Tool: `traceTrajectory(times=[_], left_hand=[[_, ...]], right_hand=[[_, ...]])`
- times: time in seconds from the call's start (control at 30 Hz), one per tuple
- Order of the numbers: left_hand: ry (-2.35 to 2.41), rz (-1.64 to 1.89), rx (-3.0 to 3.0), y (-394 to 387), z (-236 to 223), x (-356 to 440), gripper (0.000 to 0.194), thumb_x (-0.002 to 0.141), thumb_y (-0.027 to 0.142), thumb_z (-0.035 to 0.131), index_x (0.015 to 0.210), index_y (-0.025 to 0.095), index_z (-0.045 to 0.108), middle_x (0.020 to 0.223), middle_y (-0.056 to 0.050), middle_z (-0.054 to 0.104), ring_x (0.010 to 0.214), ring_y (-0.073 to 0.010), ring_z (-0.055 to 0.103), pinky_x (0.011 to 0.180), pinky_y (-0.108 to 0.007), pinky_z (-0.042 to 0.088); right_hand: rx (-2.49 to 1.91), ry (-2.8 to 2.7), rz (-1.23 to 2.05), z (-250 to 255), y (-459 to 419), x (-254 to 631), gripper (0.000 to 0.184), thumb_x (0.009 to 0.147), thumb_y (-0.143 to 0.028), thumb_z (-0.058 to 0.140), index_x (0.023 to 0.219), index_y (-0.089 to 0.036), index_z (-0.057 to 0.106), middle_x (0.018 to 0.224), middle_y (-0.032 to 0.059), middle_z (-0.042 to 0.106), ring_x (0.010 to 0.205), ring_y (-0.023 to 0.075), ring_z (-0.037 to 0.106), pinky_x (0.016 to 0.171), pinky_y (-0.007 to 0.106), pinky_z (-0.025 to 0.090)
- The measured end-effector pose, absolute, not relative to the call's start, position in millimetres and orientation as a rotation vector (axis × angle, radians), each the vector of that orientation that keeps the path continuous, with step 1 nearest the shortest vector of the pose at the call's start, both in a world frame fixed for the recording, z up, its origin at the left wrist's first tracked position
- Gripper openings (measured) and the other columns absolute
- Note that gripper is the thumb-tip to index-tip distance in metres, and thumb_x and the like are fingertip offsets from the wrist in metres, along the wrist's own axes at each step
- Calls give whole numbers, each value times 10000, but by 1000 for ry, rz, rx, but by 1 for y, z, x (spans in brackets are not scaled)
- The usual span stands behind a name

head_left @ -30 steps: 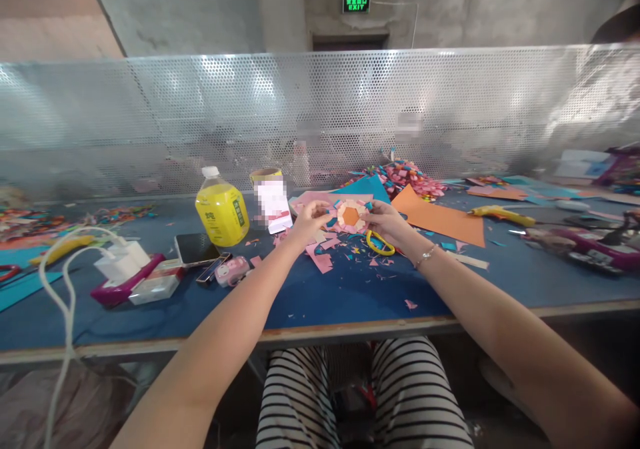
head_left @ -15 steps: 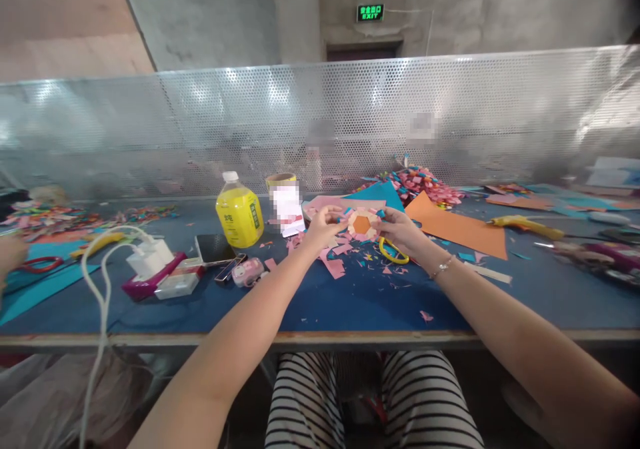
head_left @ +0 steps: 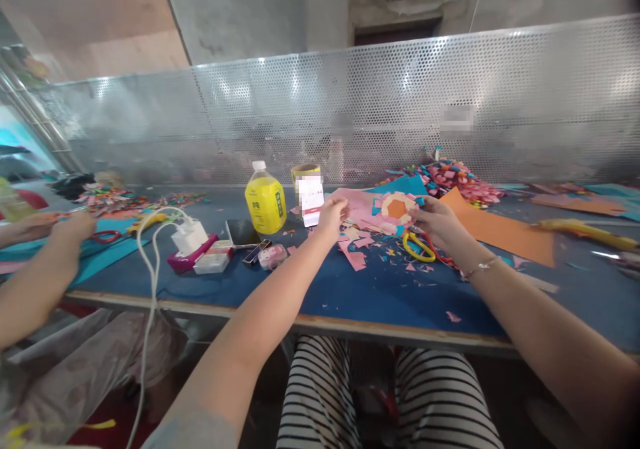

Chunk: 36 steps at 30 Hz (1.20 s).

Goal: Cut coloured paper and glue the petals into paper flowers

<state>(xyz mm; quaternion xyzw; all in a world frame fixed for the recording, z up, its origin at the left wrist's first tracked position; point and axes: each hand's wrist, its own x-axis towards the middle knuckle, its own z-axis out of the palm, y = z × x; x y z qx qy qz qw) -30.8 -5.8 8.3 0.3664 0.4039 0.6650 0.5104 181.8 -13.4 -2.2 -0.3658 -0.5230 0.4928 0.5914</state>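
Observation:
A paper flower-like ring point(head_left: 381, 207) of cream, pink and blue pieces surrounds an orange hexagon centre. My right hand point(head_left: 438, 221) pinches it by its right edge, above the table. My left hand point(head_left: 334, 217) is apart from the ring, to its left, with fingers curled together; whatever they hold, if anything, is hidden. Just left of that hand a lit phone point(head_left: 313, 202) leans upright against a tape roll point(head_left: 305, 169). Pink paper point(head_left: 356, 203) lies behind and between my hands. Yellow-and-red-handled scissors point(head_left: 419, 247) lie below the ring among pink scraps point(head_left: 356, 259).
A yellow bottle point(head_left: 266, 205), a dark phone point(head_left: 242, 233) and a power strip point(head_left: 193, 255) with white chargers stand left. Orange paper point(head_left: 505, 232) and a yellow glue gun point(head_left: 585, 231) lie right. A pile of paper pieces point(head_left: 453, 181) sits behind. Another person's hand point(head_left: 75, 229) works at far left.
My left hand has let go of the paper ring and moved left, beside the lit phone. My right hand keeps hold of the ring. The view has turned left.

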Motion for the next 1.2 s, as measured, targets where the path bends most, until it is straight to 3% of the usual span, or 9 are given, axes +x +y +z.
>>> traceTrajectory(times=[0.17, 0.3, 0.43, 0.53, 0.7, 0.8, 1.0, 1.2], left_hand=[[846, 1559, 627, -8, 15, -35, 90, 754, 131, 504, 667, 139, 523, 585, -16, 584, 562, -101, 579, 649, -242, 454], [809, 1539, 574, -11, 18, -34, 137, 774, 157, 499, 642, 137, 533, 562, -17, 581, 543, -100, 579, 642, -239, 464], [787, 1514, 593, -10, 17, -35, 173, 787, 200, 492, 638, 134, 550, 570, -27, 596, 538, -108, 586, 658, -259, 477], [773, 1396, 683, -11, 15, -32, 174, 781, 211, 500, 645, 137, 579, 606, -50, 625, 578, -126, 609, 689, -283, 488], [693, 1091, 914, -23, 8, -19, 203, 788, 257, 508, 663, 147, 624, 698, -100, 669, 696, -177, 639, 752, -344, 493], [667, 1020, 980, -28, 5, -14, 218, 794, 271, 495, 672, 153, 632, 706, -104, 671, 723, -188, 640, 768, -369, 491], [625, 962, 906, -33, 9, -15, 227, 798, 295, 465, 711, 154, 620, 737, -111, 677, 836, -209, 630, 773, -381, 495], [549, 957, 858, -39, 11, -13, 305, 774, 409, 484, 786, 127, 600, 853, -153, 661, 939, -251, 600, 822, -419, 476]], right_hand=[[-800, -1237, 1058, -7, -2, 192, 343, 576, -343, 675, 865, -245, 518, 693, -34, 537, 572, 103, 543, 553, 243, 500], [-1095, -1593, 663, -20, 5, 198, 289, 691, -379, 542, 935, -226, 522, 848, 50, 580, 768, 193, 588, 692, 363, 504], [-1299, -1715, 182, -24, 4, 201, 302, 612, -241, 621, 896, -153, 570, 1011, 156, 534, 1049, 332, 466, 910, 518, 358], [-1154, -1862, -102, -16, -6, 190, 237, 716, -231, 531, 938, -162, 580, 978, 133, 541, 994, 278, 501, 890, 461, 398], [-747, -2059, 5, -8, -27, 157, 156, 805, -272, 478, 900, -221, 591, 878, 71, 573, 799, 184, 558, 702, 320, 489], [-759, -2031, -35, -9, -31, 153, 144, 823, -280, 468, 800, -227, 600, 789, 58, 582, 759, 182, 557, 708, 331, 480], [-800, -1976, -64, -10, -28, 162, 152, 822, -322, 488, 800, -229, 606, 802, 62, 598, 747, 183, 563, 687, 325, 478], [-716, -2029, -173, -7, -34, 169, 178, 842, -296, 452, 806, -224, 612, 840, 67, 617, 836, 195, 575, 788, 338, 456]])
